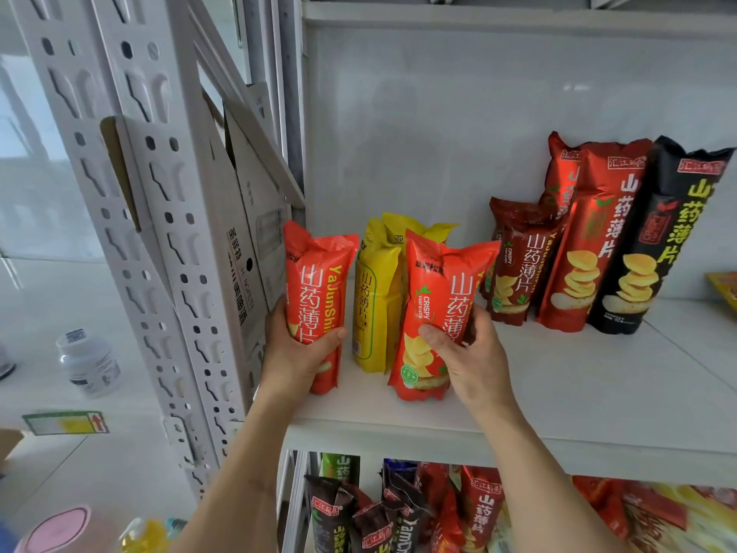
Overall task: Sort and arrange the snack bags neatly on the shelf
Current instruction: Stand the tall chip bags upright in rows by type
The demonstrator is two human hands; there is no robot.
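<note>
A person's left hand (297, 349) and right hand (464, 349) each grip a glossy orange-red snack bag (319, 289) (434, 313) upright on the white shelf (558, 393), flanking the yellow bags (375, 297). The tall, narrow packs look ready to topple if released unsupported.

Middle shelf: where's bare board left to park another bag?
Bare shelf runs from the red bag in the right hand across to the black bag, along the front edge. Crowded at the left: yellow bags stand between that bag and the red bag gripped by the left hand.
</note>
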